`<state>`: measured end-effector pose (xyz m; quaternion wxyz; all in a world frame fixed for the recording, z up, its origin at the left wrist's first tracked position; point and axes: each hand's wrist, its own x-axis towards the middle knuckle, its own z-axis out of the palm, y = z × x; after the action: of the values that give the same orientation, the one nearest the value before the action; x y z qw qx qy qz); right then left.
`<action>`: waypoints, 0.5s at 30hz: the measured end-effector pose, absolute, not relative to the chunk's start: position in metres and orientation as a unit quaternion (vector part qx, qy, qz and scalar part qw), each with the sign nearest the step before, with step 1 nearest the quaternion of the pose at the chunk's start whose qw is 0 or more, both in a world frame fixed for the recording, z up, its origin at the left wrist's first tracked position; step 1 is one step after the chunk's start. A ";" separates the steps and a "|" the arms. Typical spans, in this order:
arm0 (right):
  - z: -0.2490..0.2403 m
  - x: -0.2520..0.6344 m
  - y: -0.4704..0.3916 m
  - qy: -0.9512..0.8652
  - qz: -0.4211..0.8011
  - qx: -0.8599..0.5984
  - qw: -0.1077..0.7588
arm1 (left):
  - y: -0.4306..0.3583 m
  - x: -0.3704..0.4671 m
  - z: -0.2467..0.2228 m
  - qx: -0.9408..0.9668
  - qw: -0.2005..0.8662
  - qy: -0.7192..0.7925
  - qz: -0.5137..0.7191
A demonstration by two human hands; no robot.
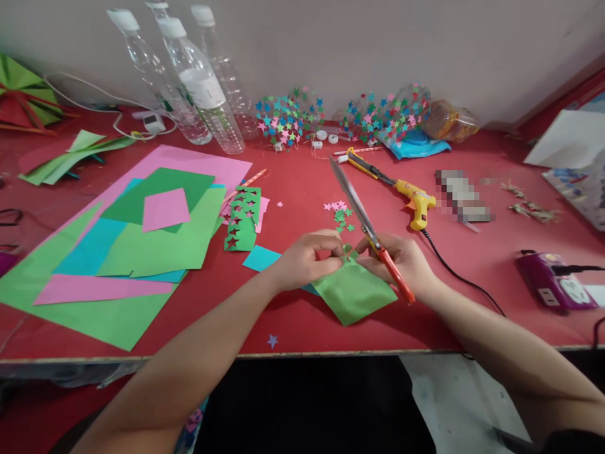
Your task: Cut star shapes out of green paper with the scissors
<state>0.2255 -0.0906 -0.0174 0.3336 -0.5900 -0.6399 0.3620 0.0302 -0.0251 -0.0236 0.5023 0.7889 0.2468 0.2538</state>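
A light green sheet of paper (pixel 354 295), set cornerwise, lies at the table's front middle. My left hand (pixel 307 260) is closed on its upper edge, fingertips pinching a small part there. Opposite it, my right hand (pixel 410 257) is closed too, holding red-handled scissors (pixel 353 198) whose blades point up and away to the left. The right fingertips also reach the paper's upper edge, close to the left ones. Just beyond the hands lie small green paper stars (pixel 342 217) and pink paper stars (pixel 335 205). Blue paper (pixel 261 258) sits beside my left wrist.
Stacked coloured sheets (pixel 155 252) cover the left, next to a star-punched green strip (pixel 242 217). Plastic bottles (pixel 203 88) and star-covered bottles (pixel 385 116) line the wall. A yellow glue gun (pixel 414 200), its cord, and a purple power strip (pixel 555 280) are at right.
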 end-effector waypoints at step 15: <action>-0.017 0.213 -0.091 -0.541 0.439 -0.605 0.385 | -0.034 0.045 -0.034 0.769 0.506 0.262 0.289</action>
<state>0.2130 -0.0910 -0.0170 0.3855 -0.6051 -0.5411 0.4387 0.0446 -0.0344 -0.0335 0.5055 0.7694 0.2624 0.2891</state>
